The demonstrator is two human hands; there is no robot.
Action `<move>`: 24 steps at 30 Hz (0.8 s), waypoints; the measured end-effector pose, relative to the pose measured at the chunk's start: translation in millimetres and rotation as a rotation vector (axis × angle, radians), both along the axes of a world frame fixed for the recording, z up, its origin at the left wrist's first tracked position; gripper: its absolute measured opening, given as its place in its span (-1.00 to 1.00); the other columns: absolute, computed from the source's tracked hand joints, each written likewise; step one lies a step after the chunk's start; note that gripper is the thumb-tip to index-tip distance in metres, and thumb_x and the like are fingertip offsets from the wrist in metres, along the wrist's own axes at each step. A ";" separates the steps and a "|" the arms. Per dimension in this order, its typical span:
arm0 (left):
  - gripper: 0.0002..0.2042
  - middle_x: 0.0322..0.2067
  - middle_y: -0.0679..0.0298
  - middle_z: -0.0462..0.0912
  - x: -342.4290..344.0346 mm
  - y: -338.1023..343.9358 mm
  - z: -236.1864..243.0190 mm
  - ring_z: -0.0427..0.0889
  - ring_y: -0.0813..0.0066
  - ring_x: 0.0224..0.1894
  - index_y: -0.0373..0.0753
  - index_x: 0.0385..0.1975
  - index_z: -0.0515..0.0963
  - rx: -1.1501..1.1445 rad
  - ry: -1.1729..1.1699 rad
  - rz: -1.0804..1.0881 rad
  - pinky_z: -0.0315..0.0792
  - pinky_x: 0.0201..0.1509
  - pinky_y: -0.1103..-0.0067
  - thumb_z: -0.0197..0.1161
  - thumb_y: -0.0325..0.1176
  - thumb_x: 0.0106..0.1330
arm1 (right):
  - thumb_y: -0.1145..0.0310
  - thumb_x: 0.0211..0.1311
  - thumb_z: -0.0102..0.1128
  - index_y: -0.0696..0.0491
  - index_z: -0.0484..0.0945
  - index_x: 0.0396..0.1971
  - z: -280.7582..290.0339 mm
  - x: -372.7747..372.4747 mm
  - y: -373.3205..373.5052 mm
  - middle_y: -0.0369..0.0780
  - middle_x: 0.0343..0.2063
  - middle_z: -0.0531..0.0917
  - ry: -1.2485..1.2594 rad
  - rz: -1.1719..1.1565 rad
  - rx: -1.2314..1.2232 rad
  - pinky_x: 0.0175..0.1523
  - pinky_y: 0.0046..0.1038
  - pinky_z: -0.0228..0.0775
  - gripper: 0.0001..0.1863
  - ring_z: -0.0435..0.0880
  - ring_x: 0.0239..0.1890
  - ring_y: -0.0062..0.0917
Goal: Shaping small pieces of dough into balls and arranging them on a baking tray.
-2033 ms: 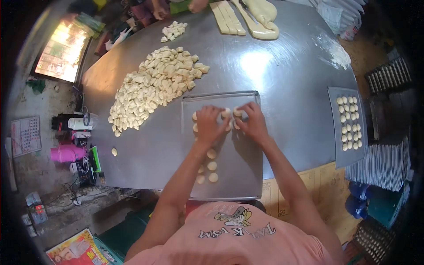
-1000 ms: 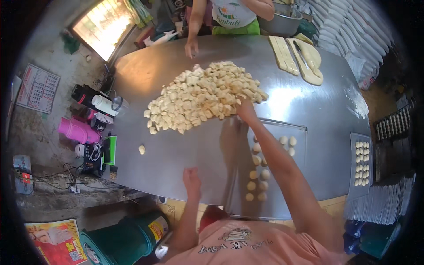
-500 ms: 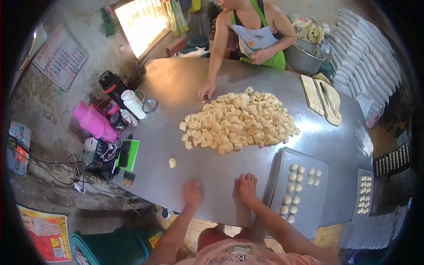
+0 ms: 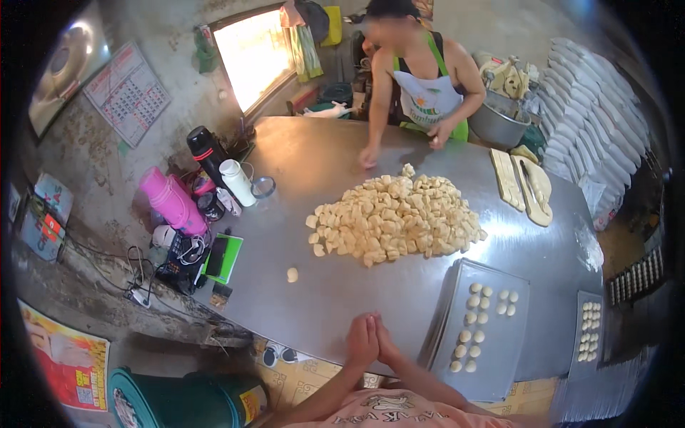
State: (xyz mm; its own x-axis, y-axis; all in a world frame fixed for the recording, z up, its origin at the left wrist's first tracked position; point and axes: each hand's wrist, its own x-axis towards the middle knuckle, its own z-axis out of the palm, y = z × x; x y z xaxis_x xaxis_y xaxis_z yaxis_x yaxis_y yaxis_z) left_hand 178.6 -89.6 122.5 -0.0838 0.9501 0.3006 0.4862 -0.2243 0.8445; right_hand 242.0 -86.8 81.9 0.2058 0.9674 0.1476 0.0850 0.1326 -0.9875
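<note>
My left hand [image 4: 362,342] and my right hand [image 4: 385,339] are pressed together over the near edge of the metal table [image 4: 300,314]. Their fingers are closed against each other, and whatever lies between the palms, if anything, is hidden. Beyond them is a large heap of cut pale dough pieces [image 4: 399,221]. One loose dough piece [image 4: 292,274] sits apart, left of the heap. To the right of my hands, a metal tray [image 4: 503,349] carries rounded dough balls [image 4: 464,336] in short double rows.
Across the table stands a co-worker [image 4: 428,93] in an apron, one hand on the tabletop. Flasks [image 4: 237,182], a pink jug [image 4: 171,200] and a green-framed device [image 4: 223,258] crowd the left edge. Dough slabs [image 4: 534,192] lie far right; a second tray [image 4: 589,332] sits at the right edge.
My hands, apart on the table before, have come together in the middle. The co-worker's other hand has risen slightly. The whole view has tilted upward, shifting the scene down.
</note>
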 end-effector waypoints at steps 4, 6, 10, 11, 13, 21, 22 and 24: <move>-0.82 -0.44 0.16 0.60 -5.3 7.3 -3.9 0.57 0.12 -0.47 -0.22 -0.14 0.42 -0.214 0.070 -0.083 0.43 -0.33 0.37 -0.01 -0.35 0.32 | -0.02 0.36 -0.14 0.17 0.50 -0.47 51.2 18.0 -0.6 -0.29 -0.64 0.46 0.657 0.174 -0.879 -0.37 -0.40 0.31 -0.48 0.37 -0.57 -0.46; -0.85 -0.55 0.20 0.61 -8.7 15.6 -2.5 0.55 0.11 -0.59 -0.18 -0.20 0.42 -0.050 -0.112 -0.087 0.40 -0.50 0.36 0.04 -0.38 0.27 | -0.01 0.35 -0.11 0.16 0.50 -0.47 47.0 18.9 1.1 -0.29 -0.64 0.45 0.532 0.210 -0.782 -0.38 -0.41 0.30 -0.51 0.37 -0.57 -0.47; -0.87 -0.51 0.17 0.58 -41.2 50.9 -21.5 0.55 0.13 -0.58 -0.18 -0.26 0.41 -0.034 0.120 0.071 0.39 -0.48 0.33 -0.01 -0.29 0.37 | 0.13 0.27 -0.04 0.09 0.47 -0.50 25.8 23.0 1.2 -0.27 -0.65 0.45 0.021 0.215 -0.346 -0.42 -0.48 0.27 -0.67 0.36 -0.58 -0.51; -0.87 -0.51 0.18 0.57 -61.1 63.1 -46.1 0.55 0.14 -0.58 -0.17 -0.25 0.41 0.003 0.250 0.151 0.39 -0.48 0.32 -0.02 -0.29 0.37 | 0.21 0.23 -0.04 0.07 0.47 -0.53 24.3 25.8 3.4 -0.25 -0.67 0.47 -0.145 0.168 -0.182 -0.44 -0.50 0.25 -0.74 0.37 -0.60 -0.52; -0.86 -0.51 0.20 0.56 -97.3 67.6 -95.6 0.54 0.17 -0.59 -0.16 -0.21 0.41 -0.154 0.489 0.326 0.39 -0.49 0.32 -0.03 -0.29 0.37 | 0.24 0.20 -0.02 0.06 0.46 -0.51 32.0 54.2 3.1 -0.21 -0.61 0.49 -0.314 0.121 -0.271 -0.39 -0.47 0.26 -0.78 0.40 -0.55 -0.47; -0.87 -0.36 0.16 0.53 -110.6 85.8 -120.7 0.47 0.18 -0.23 -0.18 -0.31 0.46 0.077 0.900 0.214 0.32 -0.18 0.31 0.03 -0.34 0.20 | 0.31 0.16 0.01 0.11 0.43 -0.32 -48.8 64.1 66.8 -0.06 -0.31 0.43 -1.142 -0.096 0.185 -0.10 -0.22 0.19 -0.80 0.38 -0.28 -0.22; -0.88 -0.38 0.17 0.53 -119.1 100.1 -124.8 0.45 0.18 -0.28 -0.20 -0.37 0.49 0.119 0.992 0.204 0.31 -0.19 0.31 0.04 -0.35 0.17 | 0.31 0.16 0.01 0.11 0.43 -0.32 -47.1 62.4 80.7 -0.06 -0.31 0.43 -1.133 -0.080 0.169 -0.10 -0.22 0.19 -0.80 0.38 -0.28 -0.22; -0.89 -0.38 0.18 0.52 -134.8 109.0 -65.0 0.45 0.22 -0.31 -0.19 -0.38 0.47 -0.204 0.442 0.166 0.32 -0.17 0.32 0.00 -0.36 0.23 | 0.35 0.14 -0.03 0.10 0.45 -0.34 -40.2 78.9 93.6 -0.07 -0.33 0.44 -1.131 -0.028 0.196 -0.11 -0.23 0.20 -0.84 0.38 -0.29 -0.22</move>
State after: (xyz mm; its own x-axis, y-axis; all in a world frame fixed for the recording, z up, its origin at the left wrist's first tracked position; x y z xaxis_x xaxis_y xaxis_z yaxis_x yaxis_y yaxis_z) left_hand 43.8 19.4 57.5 -0.1453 0.9777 0.1516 0.8216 0.0338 0.5691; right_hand 320.8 6.8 41.7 -0.1192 0.9047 0.4090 0.9158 0.2594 -0.3067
